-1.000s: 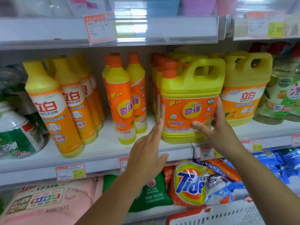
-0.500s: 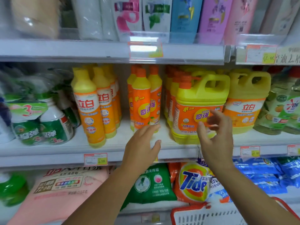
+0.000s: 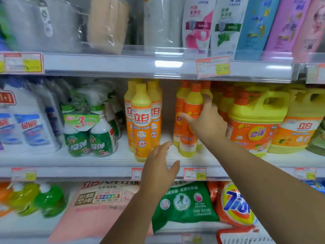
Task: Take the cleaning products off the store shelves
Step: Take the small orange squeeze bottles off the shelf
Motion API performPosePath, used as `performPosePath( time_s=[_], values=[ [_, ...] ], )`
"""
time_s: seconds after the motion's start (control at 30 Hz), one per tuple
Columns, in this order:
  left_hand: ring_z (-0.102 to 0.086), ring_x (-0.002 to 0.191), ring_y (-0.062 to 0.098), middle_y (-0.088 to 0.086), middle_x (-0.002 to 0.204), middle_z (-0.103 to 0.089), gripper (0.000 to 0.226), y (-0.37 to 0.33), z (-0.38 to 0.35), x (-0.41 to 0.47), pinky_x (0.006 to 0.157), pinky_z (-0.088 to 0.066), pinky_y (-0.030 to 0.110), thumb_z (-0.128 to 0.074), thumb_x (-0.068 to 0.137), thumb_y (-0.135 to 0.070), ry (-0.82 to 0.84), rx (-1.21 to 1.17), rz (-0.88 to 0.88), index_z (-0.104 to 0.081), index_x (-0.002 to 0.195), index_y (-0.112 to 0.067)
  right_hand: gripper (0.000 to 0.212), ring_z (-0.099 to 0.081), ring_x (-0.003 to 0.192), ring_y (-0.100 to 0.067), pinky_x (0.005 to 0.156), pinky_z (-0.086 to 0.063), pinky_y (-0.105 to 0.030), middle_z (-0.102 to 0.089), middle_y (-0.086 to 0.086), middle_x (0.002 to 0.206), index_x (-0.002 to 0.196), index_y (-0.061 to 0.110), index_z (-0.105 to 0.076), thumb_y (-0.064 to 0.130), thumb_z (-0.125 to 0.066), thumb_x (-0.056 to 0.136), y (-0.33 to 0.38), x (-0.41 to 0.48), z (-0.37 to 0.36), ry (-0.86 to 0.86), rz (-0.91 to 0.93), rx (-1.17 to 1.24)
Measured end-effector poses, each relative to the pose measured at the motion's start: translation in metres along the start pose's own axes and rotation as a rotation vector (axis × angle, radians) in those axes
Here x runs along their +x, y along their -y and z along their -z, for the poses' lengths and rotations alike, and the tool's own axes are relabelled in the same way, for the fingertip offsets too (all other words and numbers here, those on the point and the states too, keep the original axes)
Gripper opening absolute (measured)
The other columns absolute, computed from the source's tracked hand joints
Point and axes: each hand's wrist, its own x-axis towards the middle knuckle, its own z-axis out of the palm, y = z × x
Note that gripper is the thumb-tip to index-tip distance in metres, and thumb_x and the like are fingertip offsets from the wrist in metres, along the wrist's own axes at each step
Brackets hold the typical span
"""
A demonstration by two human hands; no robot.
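Note:
On the middle shelf stands a slim yellow dish-soap bottle with an orange cap, at the front of a small cluster. My right hand grips it, thumb across its front and fingers curled round its right side. My left hand hovers open in front of the shelf edge, lower and to the left, holding nothing. Left of it stand yellow-capped orange bottles. Two large yellow jugs, one and another, stand to the right.
Green spray bottles and white bottles fill the shelf's left part. Below lie a pink bag, a green bag and a Tide bag. A red-rimmed basket shows at the bottom right. Refill pouches stand on the upper shelf.
My right hand left the large jug, moved left and closed round the slim orange-capped bottle. My left hand drew back from the jug and stays open. The view shifted left and up.

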Motion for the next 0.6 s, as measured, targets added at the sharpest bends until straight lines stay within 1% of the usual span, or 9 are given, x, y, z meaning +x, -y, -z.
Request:
performPosePath(
  time_s=[0.07,0.13,0.23,0.3,0.37,0.43,0.47,0.53,0.6],
  values=[
    [-0.041,0.133,0.009,-0.011,0.148,-0.04,0.066,-0.005,0.004,-0.002,0.105,-0.04,0.03,-0.065,0.091,-0.037,0.038,-0.023,-0.001,-0.032,0.148,-0.034,0.082,-0.06,0.115,-0.036,0.092,-0.049,-0.048,-0.057,-0.004,0.132,0.142,0.03,-0.032,0.058,-0.073,0.077,-0.002,-0.008,0.0,-0.014,0.05,0.092],
    [-0.038,0.136,0.009,-0.011,0.153,-0.035,0.075,-0.011,0.011,-0.005,0.109,-0.037,0.029,-0.068,0.09,-0.036,0.093,-0.078,0.003,-0.026,0.152,-0.034,0.075,-0.062,0.114,-0.028,0.093,-0.051,-0.046,-0.061,0.004,0.128,0.137,0.03,-0.039,0.047,-0.08,0.076,-0.008,-0.024,0.011,-0.007,0.175,0.214],
    [-0.034,0.135,0.004,-0.011,0.155,-0.031,0.087,-0.026,0.021,-0.017,0.106,-0.032,0.024,-0.072,0.087,-0.031,0.178,-0.191,-0.001,-0.017,0.154,-0.037,0.074,-0.062,0.11,-0.015,0.092,-0.054,-0.042,-0.059,0.013,0.121,0.132,0.036,-0.039,0.035,-0.085,0.074,-0.013,-0.063,0.039,0.054,0.326,0.4],
    [-0.034,0.133,0.002,-0.012,0.153,-0.03,0.092,-0.035,0.03,-0.027,0.105,-0.034,0.025,-0.075,0.084,-0.029,0.202,-0.252,-0.016,-0.015,0.152,-0.044,0.073,-0.062,0.109,-0.011,0.092,-0.054,-0.039,-0.061,0.01,0.121,0.127,0.039,-0.039,0.03,-0.087,0.073,-0.015,-0.084,0.057,0.075,0.334,0.509],
    [-0.03,0.136,0.002,-0.016,0.153,-0.025,0.096,-0.043,0.042,-0.036,0.108,-0.034,0.029,-0.078,0.082,-0.03,0.219,-0.265,-0.04,-0.013,0.15,-0.049,0.07,-0.063,0.109,-0.007,0.091,-0.054,-0.031,-0.062,0.01,0.121,0.131,0.03,-0.044,0.022,-0.085,0.076,-0.012,-0.097,0.08,0.086,0.299,0.615],
    [-0.028,0.133,-0.001,-0.022,0.151,-0.022,0.101,-0.056,0.055,-0.047,0.107,-0.033,0.029,-0.079,0.078,-0.029,0.283,-0.234,-0.053,-0.012,0.148,-0.054,0.067,-0.066,0.102,-0.002,0.083,-0.056,-0.024,-0.067,0.009,0.115,0.136,0.022,-0.048,0.013,-0.082,0.079,-0.012,-0.107,0.108,0.148,0.226,0.749],
    [-0.032,0.133,-0.001,-0.023,0.151,-0.025,0.1,-0.062,0.06,-0.053,0.107,-0.036,0.03,-0.079,0.074,-0.028,0.337,-0.256,-0.045,-0.015,0.145,-0.057,0.063,-0.068,0.097,-0.002,0.077,-0.059,-0.025,-0.069,0.01,0.109,0.135,0.021,-0.05,0.01,-0.08,0.08,-0.013,-0.111,0.12,0.197,0.198,0.808],
    [-0.054,0.121,0.003,-0.018,0.143,-0.047,0.085,-0.077,0.068,-0.065,0.103,-0.049,0.034,-0.078,0.071,-0.025,0.491,-0.405,0.04,-0.032,0.135,-0.057,0.056,-0.07,0.095,-0.007,0.071,-0.062,-0.033,-0.072,0.01,0.102,0.129,0.026,-0.054,0.008,-0.077,0.081,-0.018,-0.118,0.139,0.296,0.153,0.857],
    [-0.066,0.104,0.005,-0.016,0.116,-0.068,0.064,-0.091,0.07,-0.081,0.097,-0.054,0.035,-0.08,0.074,-0.02,0.573,-0.509,0.121,-0.05,0.122,-0.05,0.058,-0.071,0.1,-0.015,0.073,-0.062,-0.041,-0.074,0.007,0.104,0.131,0.027,-0.053,0.006,-0.075,0.082,-0.025,-0.125,0.15,0.371,0.097,0.908]
  ],
)
